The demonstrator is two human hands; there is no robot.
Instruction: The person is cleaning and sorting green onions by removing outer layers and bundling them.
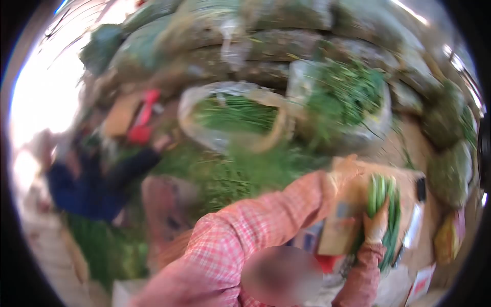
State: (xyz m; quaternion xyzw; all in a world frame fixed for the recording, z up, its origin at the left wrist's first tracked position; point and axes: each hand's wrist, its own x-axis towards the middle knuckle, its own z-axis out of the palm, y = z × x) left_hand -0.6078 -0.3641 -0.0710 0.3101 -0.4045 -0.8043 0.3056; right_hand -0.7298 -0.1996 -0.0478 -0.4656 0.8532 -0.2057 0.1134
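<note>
A bunch of long green stalks (pixel 394 210) lies over the right part of a brown cardboard or wooden board (pixel 340 227). My right hand (pixel 377 225) is closed around the stalks, thumb and fingers pressed against them. My left hand (pixel 349 166) is at the upper left edge of the board, apart from the bunch. Motion smears its fingers, and nothing can be made out in them. To the right of the stalks lies a knife with a shiny blade (pixel 413 225). A small black object (pixel 421 189) sits at the board's right edge.
Loose greens (pixel 230 179) cover the floor. Behind them stand a clear bag of long green stalks (pixel 238 113) and another of leafy greens (pixel 348 94). Full sacks (pixel 286 46) are stacked at the back. At the left another person in dark blue (pixel 92 189) reaches toward the greens.
</note>
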